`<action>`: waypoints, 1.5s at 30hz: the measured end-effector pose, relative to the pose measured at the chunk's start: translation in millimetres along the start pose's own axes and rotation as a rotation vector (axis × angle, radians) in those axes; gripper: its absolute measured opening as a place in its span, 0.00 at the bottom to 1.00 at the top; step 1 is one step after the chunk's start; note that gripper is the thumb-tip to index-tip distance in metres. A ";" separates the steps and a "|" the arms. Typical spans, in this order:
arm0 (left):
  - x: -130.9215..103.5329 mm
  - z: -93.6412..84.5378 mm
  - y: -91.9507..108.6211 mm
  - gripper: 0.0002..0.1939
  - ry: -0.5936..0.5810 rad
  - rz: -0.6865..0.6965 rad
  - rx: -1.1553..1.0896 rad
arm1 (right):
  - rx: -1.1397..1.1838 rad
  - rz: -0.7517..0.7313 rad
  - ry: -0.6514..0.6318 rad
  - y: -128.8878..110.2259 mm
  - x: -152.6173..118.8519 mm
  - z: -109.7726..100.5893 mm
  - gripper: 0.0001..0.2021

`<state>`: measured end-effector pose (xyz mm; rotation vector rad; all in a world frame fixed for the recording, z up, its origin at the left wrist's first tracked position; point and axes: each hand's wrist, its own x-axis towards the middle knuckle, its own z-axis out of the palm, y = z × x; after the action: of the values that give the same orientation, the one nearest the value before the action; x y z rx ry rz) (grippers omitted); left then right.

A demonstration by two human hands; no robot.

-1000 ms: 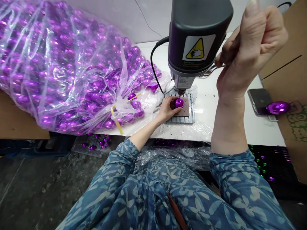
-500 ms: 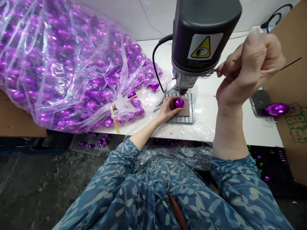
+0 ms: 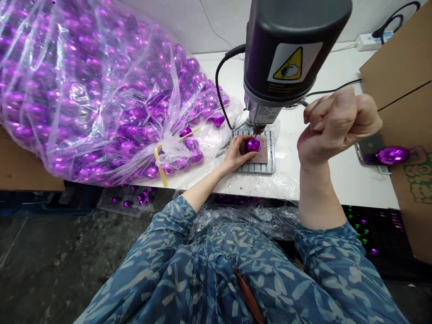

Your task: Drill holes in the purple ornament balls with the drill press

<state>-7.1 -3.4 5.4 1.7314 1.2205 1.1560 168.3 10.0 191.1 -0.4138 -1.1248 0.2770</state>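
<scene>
"Where's the shiny ball (image 3: pixel 254 144)?"
"On the brown pad (image 3: pixel 262 155), drill (image 3: pixel 297 27) tip at its top. Left hand (image 3: pixel 234 155) grips it; right hand (image 3: pixel 337 121) curls round the handle (image 3: pixel 304 103)."
"Any hole?"
"Can't tell. More balls fill the left bag (image 3: pixel 101 90)."

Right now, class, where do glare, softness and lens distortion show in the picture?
Head view: streaky glare over the clear plastic bag; sharp glints on the faceted purple ball; a pale reflection on the white tabletop. Same head view: the right hand looks slightly soft; the drill press looms large, suggesting wide-angle distortion.
</scene>
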 end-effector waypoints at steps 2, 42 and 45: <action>-0.1 -0.1 0.2 0.32 0.001 -0.001 0.001 | -0.003 -0.032 0.000 5.0 -2.7 -3.1 0.40; -148.2 -21.0 33.6 0.29 -0.317 0.391 0.295 | -0.048 0.205 -0.150 -14.2 58.8 29.9 0.36; -172.6 -27.3 31.9 0.26 -0.461 0.479 0.397 | -0.051 0.209 -0.156 -15.2 58.9 30.3 0.36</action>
<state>-48.9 -175.8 -1.9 2.5155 0.8038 0.7138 164.8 26.5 257.0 -0.5637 -1.2443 0.4708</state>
